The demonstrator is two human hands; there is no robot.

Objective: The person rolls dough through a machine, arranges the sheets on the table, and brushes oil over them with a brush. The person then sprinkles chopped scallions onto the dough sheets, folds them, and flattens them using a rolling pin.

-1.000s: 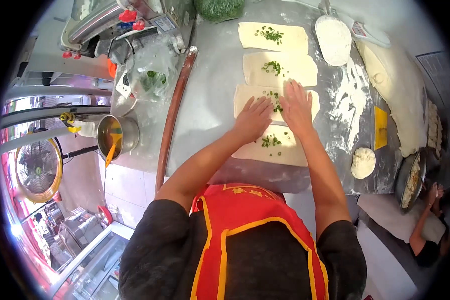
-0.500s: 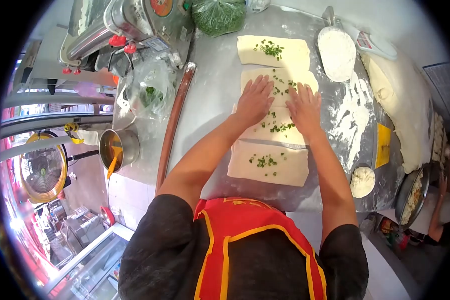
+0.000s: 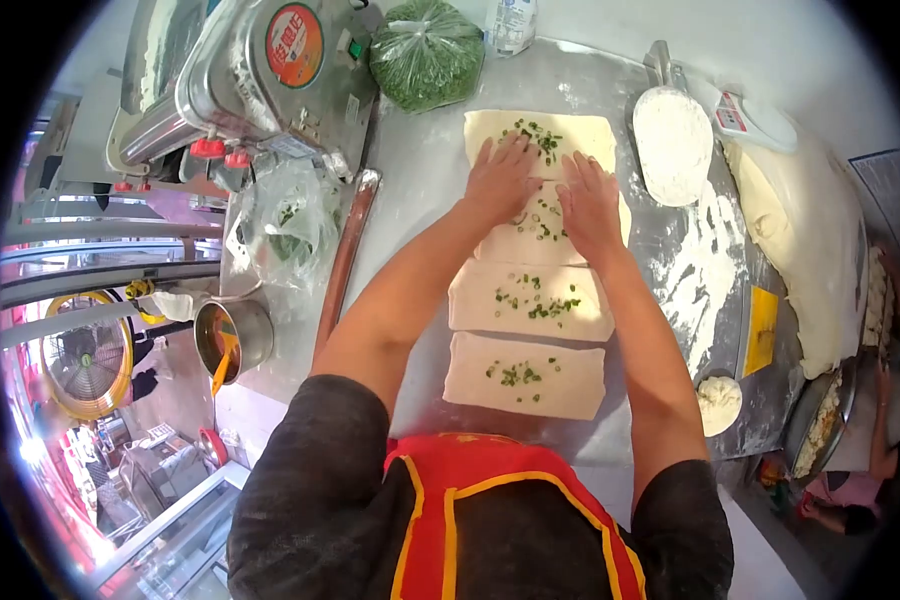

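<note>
Four pale dough sheets lie in a column on the metal table, each scattered with chopped green scallions (image 3: 538, 304). My left hand (image 3: 505, 182) rests palm down, fingers spread, across the near edge of the farthest dough sheet (image 3: 590, 130) and onto the second dough sheet (image 3: 530, 243). Beside it, my right hand (image 3: 592, 208) lies flat with fingers stretched over the same two sheets' right side. Neither hand grips anything; both partly hide the second sheet. Closer to me are the third dough sheet (image 3: 470, 292) and the nearest dough sheet (image 3: 470, 372).
A wooden rod (image 3: 348, 255) lies left of the sheets, near a metal pot (image 3: 252, 330) and a dough machine (image 3: 270, 80). A flour scoop (image 3: 673, 145), dough ball (image 3: 719, 405), yellow scraper (image 3: 761, 328) and large dough mass (image 3: 800, 240) are right. A bag of greens (image 3: 427, 55) stands behind.
Both hands have moved away from me, from the second sheet to the edge of the farthest one. The camera view has tilted, so the table appears lower.
</note>
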